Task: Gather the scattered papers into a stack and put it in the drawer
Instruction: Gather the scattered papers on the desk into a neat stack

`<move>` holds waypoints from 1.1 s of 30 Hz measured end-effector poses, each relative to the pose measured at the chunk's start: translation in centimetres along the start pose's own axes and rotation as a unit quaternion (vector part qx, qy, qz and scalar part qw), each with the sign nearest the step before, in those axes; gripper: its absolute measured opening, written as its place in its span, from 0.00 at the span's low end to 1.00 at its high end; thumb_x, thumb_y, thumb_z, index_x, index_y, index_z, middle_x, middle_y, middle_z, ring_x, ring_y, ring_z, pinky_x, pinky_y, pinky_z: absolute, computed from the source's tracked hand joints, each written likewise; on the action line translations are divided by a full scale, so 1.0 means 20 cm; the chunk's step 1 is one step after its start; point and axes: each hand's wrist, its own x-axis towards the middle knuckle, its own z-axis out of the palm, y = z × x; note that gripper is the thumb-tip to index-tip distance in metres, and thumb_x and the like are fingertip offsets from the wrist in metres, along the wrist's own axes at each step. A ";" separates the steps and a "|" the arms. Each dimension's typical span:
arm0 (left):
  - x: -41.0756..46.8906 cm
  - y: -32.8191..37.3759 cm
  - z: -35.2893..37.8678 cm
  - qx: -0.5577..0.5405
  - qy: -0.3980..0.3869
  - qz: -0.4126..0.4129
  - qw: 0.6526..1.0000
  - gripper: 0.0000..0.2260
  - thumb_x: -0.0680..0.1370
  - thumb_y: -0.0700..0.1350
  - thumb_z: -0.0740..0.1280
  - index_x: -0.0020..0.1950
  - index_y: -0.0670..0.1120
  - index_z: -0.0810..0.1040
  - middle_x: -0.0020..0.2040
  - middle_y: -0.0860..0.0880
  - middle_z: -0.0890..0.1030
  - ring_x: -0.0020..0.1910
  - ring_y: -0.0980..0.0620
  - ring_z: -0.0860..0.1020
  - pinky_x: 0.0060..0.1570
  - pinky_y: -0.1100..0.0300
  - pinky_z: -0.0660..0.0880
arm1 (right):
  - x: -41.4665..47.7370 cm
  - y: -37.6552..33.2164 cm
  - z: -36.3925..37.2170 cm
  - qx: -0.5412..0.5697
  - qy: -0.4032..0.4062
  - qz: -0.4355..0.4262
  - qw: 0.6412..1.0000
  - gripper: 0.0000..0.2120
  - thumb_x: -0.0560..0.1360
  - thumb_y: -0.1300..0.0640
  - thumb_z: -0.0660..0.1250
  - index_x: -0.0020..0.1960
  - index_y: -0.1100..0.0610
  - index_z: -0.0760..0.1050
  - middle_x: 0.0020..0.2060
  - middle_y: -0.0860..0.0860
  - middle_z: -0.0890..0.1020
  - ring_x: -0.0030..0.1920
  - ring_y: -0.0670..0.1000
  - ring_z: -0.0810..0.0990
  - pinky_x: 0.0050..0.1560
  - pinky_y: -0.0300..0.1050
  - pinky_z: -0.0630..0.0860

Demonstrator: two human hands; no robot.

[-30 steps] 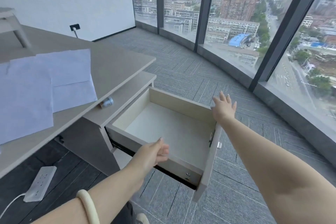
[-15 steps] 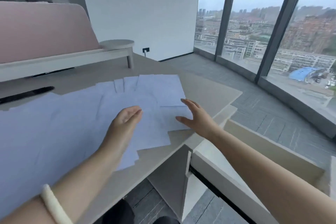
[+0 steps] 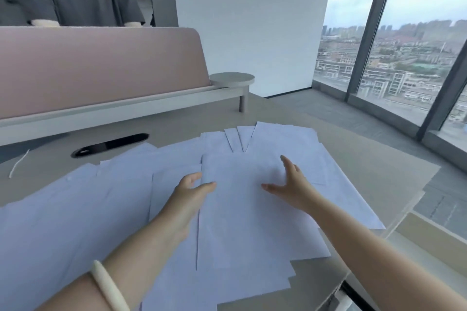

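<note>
- The papers (image 3: 252,222) lie fanned and overlapping across the tabletop (image 3: 379,171), not yet stacked.
- Your right hand (image 3: 293,185) is spread flat on them. Your left hand (image 3: 189,193) meets a sheet's edge, and I cannot tell if it is gripping.
- The sheets look light, floppy and slippery, so sweep them inward from the outer edges.

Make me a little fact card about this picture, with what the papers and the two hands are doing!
place: a desk beside big windows
papers: many white sheets, spread out and overlapping, not yet one stack
left hand: at the left edge of the top sheet; pinching or only touching, unclear
right hand: fingers spread, flat on the papers
bracelet: pale, on the left wrist
behind the desk: a pink divider
</note>
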 end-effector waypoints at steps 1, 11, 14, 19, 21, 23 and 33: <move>0.00 0.01 0.00 -0.040 0.000 -0.013 0.999 0.24 0.78 0.44 0.66 0.72 0.47 0.65 0.69 0.50 0.68 0.57 0.52 0.71 0.57 0.59 0.63 | -0.01 -0.01 0.01 0.024 0.006 -0.001 1.000 0.44 0.72 0.48 0.72 0.77 0.51 0.48 0.75 0.52 0.57 0.74 0.53 0.61 0.69 0.50 0.65; -0.19 -0.06 -0.16 -0.177 0.024 -0.041 0.983 0.35 0.74 0.32 0.68 0.76 0.42 0.55 0.63 0.39 0.73 0.56 0.41 0.76 0.46 0.54 0.72 | -0.28 -0.06 0.00 0.273 0.022 0.070 0.959 0.40 0.71 0.63 0.73 0.76 0.54 0.55 0.63 0.55 0.71 0.58 0.57 0.76 0.52 0.47 0.74; -0.26 -0.13 -0.22 -0.177 -0.042 -0.049 0.982 0.42 0.66 0.32 0.75 0.75 0.36 0.58 0.67 0.36 0.72 0.63 0.38 0.74 0.59 0.48 0.73 | -0.36 -0.06 0.06 0.269 0.020 0.067 0.960 0.37 0.72 0.68 0.67 0.76 0.55 0.55 0.53 0.53 0.76 0.50 0.56 0.77 0.46 0.46 0.75; -0.27 -0.17 -0.30 -0.049 -0.035 -0.005 0.998 0.17 0.71 0.30 0.70 0.59 0.37 0.75 0.46 0.42 0.82 0.38 0.47 0.81 0.32 0.60 0.78 | -0.28 -0.17 0.14 0.270 0.037 0.036 0.961 0.33 0.75 0.66 0.64 0.75 0.52 0.56 0.49 0.50 0.76 0.44 0.54 0.78 0.44 0.47 0.77; -0.23 -0.19 -0.37 0.003 0.023 0.033 0.999 0.15 0.73 0.29 0.67 0.58 0.38 0.75 0.45 0.45 0.81 0.40 0.46 0.80 0.36 0.60 0.75 | -0.23 -0.20 0.15 0.225 0.059 0.012 0.972 0.31 0.75 0.62 0.66 0.74 0.53 0.58 0.56 0.52 0.77 0.45 0.51 0.77 0.43 0.47 0.78; -0.19 -0.22 -0.44 0.037 0.077 0.062 0.994 0.14 0.72 0.31 0.67 0.58 0.40 0.76 0.48 0.44 0.82 0.45 0.43 0.80 0.41 0.57 0.74 | -0.17 -0.20 0.15 0.126 0.071 -0.013 0.989 0.34 0.74 0.57 0.69 0.75 0.54 0.58 0.66 0.53 0.72 0.54 0.53 0.76 0.46 0.49 0.77; -0.09 -0.31 -0.53 0.035 0.092 0.082 0.992 0.17 0.74 0.34 0.69 0.61 0.42 0.73 0.52 0.46 0.79 0.47 0.45 0.78 0.37 0.60 0.72 | -0.04 -0.20 0.18 -0.122 0.084 0.046 0.988 0.30 0.74 0.42 0.63 0.72 0.52 0.61 0.65 0.52 0.74 0.69 0.55 0.66 0.66 0.47 0.62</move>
